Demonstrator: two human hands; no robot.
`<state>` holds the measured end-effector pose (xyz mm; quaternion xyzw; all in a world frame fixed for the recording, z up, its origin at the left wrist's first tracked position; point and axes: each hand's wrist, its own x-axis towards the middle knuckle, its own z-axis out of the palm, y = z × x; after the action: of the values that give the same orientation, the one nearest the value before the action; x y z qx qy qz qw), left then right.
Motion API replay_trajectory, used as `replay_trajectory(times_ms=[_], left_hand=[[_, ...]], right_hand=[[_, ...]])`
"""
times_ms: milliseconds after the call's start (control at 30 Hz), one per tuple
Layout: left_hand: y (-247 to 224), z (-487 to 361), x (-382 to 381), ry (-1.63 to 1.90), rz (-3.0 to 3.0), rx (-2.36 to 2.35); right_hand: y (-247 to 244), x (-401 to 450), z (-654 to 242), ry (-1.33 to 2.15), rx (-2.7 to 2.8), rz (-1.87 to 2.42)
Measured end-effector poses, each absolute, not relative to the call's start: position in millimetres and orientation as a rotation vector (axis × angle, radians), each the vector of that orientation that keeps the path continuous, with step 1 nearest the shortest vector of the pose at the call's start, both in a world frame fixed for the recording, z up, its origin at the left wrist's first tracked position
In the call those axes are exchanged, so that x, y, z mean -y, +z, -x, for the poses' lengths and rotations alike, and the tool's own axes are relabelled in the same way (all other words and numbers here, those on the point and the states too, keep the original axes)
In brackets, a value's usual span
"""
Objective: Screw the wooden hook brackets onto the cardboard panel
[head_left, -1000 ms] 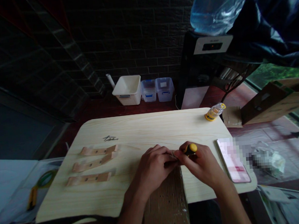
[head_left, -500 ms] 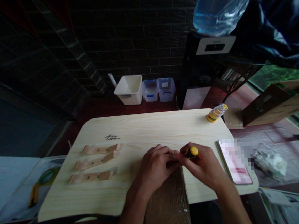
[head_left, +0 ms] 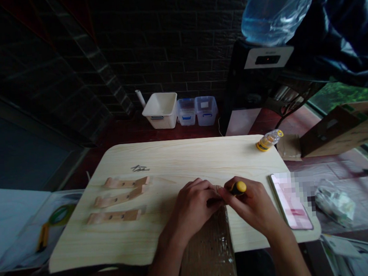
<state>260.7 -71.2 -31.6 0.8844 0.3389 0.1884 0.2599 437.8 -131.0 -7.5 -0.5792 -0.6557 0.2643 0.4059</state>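
A taped brown cardboard piece [head_left: 207,254] with small holes reaches from the near edge onto the pale wooden table [head_left: 185,154]. At its far end my right hand [head_left: 249,200] is closed round a tool with a yellow and black handle [head_left: 240,188]; the tool's tip is hidden. My left hand [head_left: 196,206] is closed beside it over the cardboard, its fingertips meeting those of my right hand, and what it holds is hidden. Three wooden pieces [head_left: 122,216] with dark holes lie at the left, and several dark screws [head_left: 140,168] lie behind them.
A phone [head_left: 292,202] lies at the table's right side, and a clear bottle with yellow ends [head_left: 270,140] stands at the back right corner. Beyond the table are a white basket [head_left: 161,110], two clear bins [head_left: 206,111] and a water dispenser [head_left: 246,79].
The whole view has shifted slightly, with the table and objects a little further right. Both hands keep nearly the same pose at the cardboard's far end.
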Motion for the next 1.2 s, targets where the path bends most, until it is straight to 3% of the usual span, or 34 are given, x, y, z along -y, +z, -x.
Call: replay_trajectory(times_ms=[1200], left_hand=[[-27.7, -261.3, 71.7, 0.505, -2.402, -0.894]], right_hand=[[-7.3, 129.8, -436.5, 0.699, 1.675, 1.470]])
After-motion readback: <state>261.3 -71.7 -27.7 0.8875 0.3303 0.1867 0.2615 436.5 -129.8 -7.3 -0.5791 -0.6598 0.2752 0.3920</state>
